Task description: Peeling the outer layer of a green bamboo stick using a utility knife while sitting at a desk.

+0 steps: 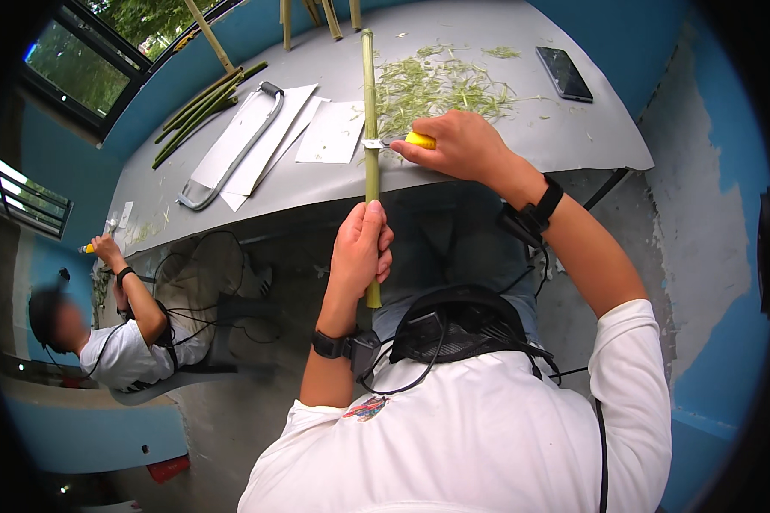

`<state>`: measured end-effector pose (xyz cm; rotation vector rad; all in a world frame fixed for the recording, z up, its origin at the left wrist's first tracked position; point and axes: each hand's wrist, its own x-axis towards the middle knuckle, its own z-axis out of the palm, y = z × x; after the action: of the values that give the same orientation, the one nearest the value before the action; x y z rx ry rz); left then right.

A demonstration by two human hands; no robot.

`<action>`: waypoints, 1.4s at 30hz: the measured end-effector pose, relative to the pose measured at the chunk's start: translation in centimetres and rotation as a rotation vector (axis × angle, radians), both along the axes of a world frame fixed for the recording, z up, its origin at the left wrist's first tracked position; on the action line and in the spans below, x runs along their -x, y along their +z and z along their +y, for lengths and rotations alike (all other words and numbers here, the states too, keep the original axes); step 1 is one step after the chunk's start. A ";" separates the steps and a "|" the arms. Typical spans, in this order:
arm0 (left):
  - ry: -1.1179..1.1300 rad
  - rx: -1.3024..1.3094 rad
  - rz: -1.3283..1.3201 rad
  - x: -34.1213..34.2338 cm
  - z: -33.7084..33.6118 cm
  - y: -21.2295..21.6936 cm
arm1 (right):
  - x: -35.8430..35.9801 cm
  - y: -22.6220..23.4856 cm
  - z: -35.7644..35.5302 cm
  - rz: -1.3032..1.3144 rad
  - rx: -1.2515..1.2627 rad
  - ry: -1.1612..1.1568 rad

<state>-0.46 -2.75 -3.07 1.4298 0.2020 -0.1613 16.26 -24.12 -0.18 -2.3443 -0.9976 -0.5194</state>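
Note:
My left hand (361,246) is wrapped round the lower part of a green bamboo stick (370,94), whose bottom end sticks out below the fist. The stick's upper length lies over the grey table and its lower end hangs past the near edge. In my right hand (462,144) is a peeler (419,139) with a yellow handle. Its pale head lies across the stick, just above the table's edge. Light green shavings (432,81) are scattered to the right of the stick.
On the grey table (565,141) a hacksaw (239,150) rests on white paper sheets (334,132). Several thin green stalks (192,111) lie at the far left, a phone (565,73) at the far right. A co-worker (158,333) sits at the left, holding a yellow-handled tool.

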 end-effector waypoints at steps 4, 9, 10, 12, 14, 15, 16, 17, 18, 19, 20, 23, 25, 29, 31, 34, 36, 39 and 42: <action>0.027 -0.070 -0.007 -0.2 -0.5 0.0 | -0.3 0.0 0.2 0.079 0.000 -0.052; 0.057 -0.131 -0.016 -0.3 -0.7 0.0 | -0.9 -1.0 0.4 -0.036 -0.064 -0.161; 0.056 -0.122 -0.022 -0.2 -0.7 -0.1 | -1.2 -1.2 0.3 -0.054 -0.079 -0.190; 0.063 -0.103 -0.024 0.1 -0.6 -0.6 | -0.6 -1.0 0.1 -0.072 -0.075 -0.087; 0.069 -0.142 -0.020 -0.1 -0.5 -0.2 | -0.3 -0.7 -0.1 -0.068 -0.057 -0.018; 0.072 -0.159 -0.020 -0.2 -0.5 0.0 | -0.3 -0.6 -0.2 -0.055 -0.041 0.000; 0.082 -0.193 -0.023 -0.3 -0.5 0.1 | -0.3 -0.4 -0.2 -0.043 -0.024 0.018; 0.092 -0.227 -0.028 -0.3 -0.6 0.0 | -0.3 -0.2 -0.2 -0.035 -0.020 0.010; 0.102 -0.261 -0.033 -0.4 -0.7 0.0 | -0.2 -0.1 -0.2 -0.026 -0.016 0.004; 0.110 -0.286 -0.042 -0.4 -0.9 0.1 | -0.3 0.1 -0.2 -0.018 -0.012 -0.003; 0.120 -0.312 -0.046 -0.3 -1.0 0.0 | -0.2 0.1 -0.1 -0.016 -0.022 -0.009; 0.142 -0.407 -0.094 -0.2 -0.9 -0.2 | -0.2 -0.3 0.1 -0.018 -0.041 -0.056; 0.143 -0.472 -0.130 -0.2 -0.6 -0.8 | -0.4 -0.8 0.4 -0.029 -0.038 -0.128; 0.101 -0.328 -0.118 -0.3 -0.4 -0.7 | -0.9 -1.2 0.5 -0.057 -0.044 -0.200; 0.055 -0.092 -0.038 -0.4 -0.1 -0.4 | -0.5 -0.9 0.4 -0.039 -0.033 -0.183; -0.012 0.215 0.053 -1.0 0.6 -0.7 | -0.3 -0.7 0.1 -0.053 -0.034 -0.060; -0.017 0.296 0.038 -1.4 0.7 -1.0 | -0.2 -0.3 0.0 -0.032 -0.045 -0.029; -0.037 0.322 0.048 -1.0 -0.3 -0.3 | -0.2 0.4 -0.2 0.047 0.010 -0.015; -0.091 0.296 0.017 -1.2 0.0 -0.5 | -0.1 0.7 -0.3 0.103 0.043 -0.012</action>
<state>0.71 -2.79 -3.59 1.1435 0.1210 -0.2671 16.41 -24.43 0.53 -2.3903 -0.9558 -0.3813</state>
